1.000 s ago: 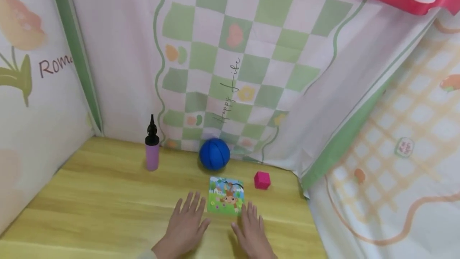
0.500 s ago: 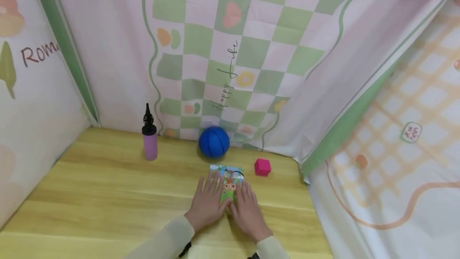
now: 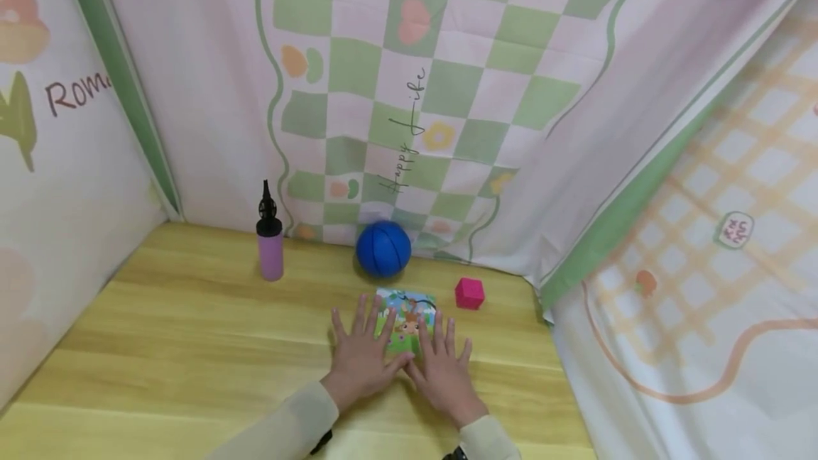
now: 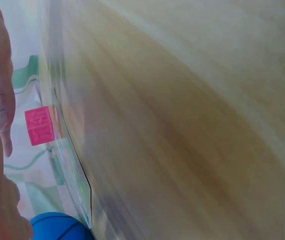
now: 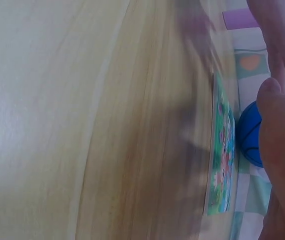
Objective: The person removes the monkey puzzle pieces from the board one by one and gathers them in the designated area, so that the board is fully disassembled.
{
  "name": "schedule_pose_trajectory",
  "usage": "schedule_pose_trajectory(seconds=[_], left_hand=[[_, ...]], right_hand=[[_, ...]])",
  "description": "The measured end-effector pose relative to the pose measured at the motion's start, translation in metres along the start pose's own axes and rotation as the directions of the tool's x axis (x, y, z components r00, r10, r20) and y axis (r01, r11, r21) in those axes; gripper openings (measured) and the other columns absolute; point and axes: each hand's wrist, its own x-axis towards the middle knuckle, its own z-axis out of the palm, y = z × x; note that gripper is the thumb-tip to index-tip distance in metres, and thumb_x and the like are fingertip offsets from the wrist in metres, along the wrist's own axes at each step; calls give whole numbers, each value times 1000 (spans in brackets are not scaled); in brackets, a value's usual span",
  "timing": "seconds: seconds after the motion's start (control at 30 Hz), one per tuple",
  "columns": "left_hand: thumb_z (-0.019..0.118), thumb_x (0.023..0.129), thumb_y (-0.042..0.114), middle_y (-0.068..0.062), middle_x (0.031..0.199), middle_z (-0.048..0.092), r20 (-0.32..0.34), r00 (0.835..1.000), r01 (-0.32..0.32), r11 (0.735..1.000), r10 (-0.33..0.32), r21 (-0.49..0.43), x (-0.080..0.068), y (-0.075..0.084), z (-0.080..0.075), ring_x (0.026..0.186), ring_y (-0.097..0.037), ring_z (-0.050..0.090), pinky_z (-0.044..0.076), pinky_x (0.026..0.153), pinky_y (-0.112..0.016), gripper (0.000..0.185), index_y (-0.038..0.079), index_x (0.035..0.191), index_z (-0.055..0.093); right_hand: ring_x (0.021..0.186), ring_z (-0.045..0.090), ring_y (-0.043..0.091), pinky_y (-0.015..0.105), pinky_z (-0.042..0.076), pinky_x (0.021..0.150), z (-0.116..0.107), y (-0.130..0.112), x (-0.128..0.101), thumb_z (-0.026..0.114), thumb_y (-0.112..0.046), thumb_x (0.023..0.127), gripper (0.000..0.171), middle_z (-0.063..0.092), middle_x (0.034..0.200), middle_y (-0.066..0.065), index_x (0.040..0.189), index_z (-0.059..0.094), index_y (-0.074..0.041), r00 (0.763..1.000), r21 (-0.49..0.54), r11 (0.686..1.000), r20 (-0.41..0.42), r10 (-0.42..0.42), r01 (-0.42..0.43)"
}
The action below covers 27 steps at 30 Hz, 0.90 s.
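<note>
- While both hands lie flat w/ fingers spread, the left hand [image 3: 361, 360] and right hand [image 3: 441, 368] press the near edge of the picture card [image 3: 407, 318], thumbs almost touching.
- Card's flat on the wooden table [image 3: 192, 332], approx mid-table, just in front of the blue ball [image 3: 383, 249].
- Pink cube [image 3: 469, 293] sits just right of the card, not touching.
- Purple pump [image 3: 270, 247] stands upright, well to the left, near the tent wall [image 3: 447, 91].
- Wrist cams are blurry; card's edge [image 5: 221, 170] shows from the side.

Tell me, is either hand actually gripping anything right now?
No. The left hand and right hand lie flat with spread fingers on the picture card, covering its near part; nothing is gripped.
</note>
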Motion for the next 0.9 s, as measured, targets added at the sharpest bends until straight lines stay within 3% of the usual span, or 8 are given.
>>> schedule_pose_trajectory(seconds=[0.13, 0.3, 0.4, 0.53, 0.63, 0.8, 0.9], left_hand=[[8, 96, 77, -12, 167, 8, 45, 996, -80, 996, 82, -48, -3, -2, 5, 151, -39, 0, 5, 111, -74, 86, 24, 162, 27], [9, 101, 70, -11, 163, 26, 143, 965, -205, 971, 221, -122, -10, -4, 14, 150, -34, 19, 8, 119, -61, 81, 21, 158, 39], [9, 100, 71, -11, 163, 27, 159, 959, -212, 967, 234, -144, -14, -6, 17, 149, -34, 24, 10, 119, -60, 82, 21, 157, 41], [11, 100, 71, -11, 162, 29, 158, 963, -193, 967, 219, -168, -24, -15, 14, 149, -35, 25, 9, 118, -61, 81, 21, 155, 45], [14, 101, 71, -11, 161, 31, 172, 964, -170, 967, 204, -190, -47, -27, 8, 148, -36, 26, 9, 118, -62, 80, 21, 153, 48], [20, 102, 70, -11, 161, 33, 207, 954, -159, 953, 216, -259, -107, -46, 1, 147, -36, 28, 15, 115, -66, 76, 20, 151, 51], [22, 102, 70, -10, 161, 35, 211, 953, -153, 947, 217, -283, -134, -50, -1, 147, -35, 29, 22, 113, -67, 75, 21, 150, 53]], right_hand=[[150, -2, 43, 73, 7, 112, 3, 0, 0, 38, -65, 101, 83, 0, 166, 18, 163, 18, -13, 1000, 2, 1000, 13, -25, 25], [149, 19, 42, 71, 8, 114, 13, 3, 0, 43, -54, 105, 70, 23, 163, 17, 156, 37, -6, 994, 31, 998, 90, -59, 56], [147, 27, 40, 71, 8, 114, 19, 4, -1, 40, -52, 107, 67, 29, 161, 16, 154, 40, -5, 987, 49, 996, 143, -75, 69], [146, 29, 40, 70, 11, 114, 23, -3, -6, 36, -52, 107, 67, 29, 161, 16, 156, 38, -6, 982, 30, 992, 143, -127, 124], [146, 29, 40, 71, 14, 113, 26, -20, -18, 34, -54, 107, 68, 29, 162, 15, 156, 38, -8, 974, 18, 983, 134, -185, 184], [146, 29, 36, 70, 13, 113, 27, -52, -56, 30, -59, 106, 70, 28, 162, 13, 157, 39, -11, 949, 45, 966, 181, -257, 253], [146, 31, 34, 63, -4, 115, 28, -65, -77, 29, -62, 105, 72, 30, 162, 13, 155, 42, -12, 943, 19, 958, 174, -285, 287]])
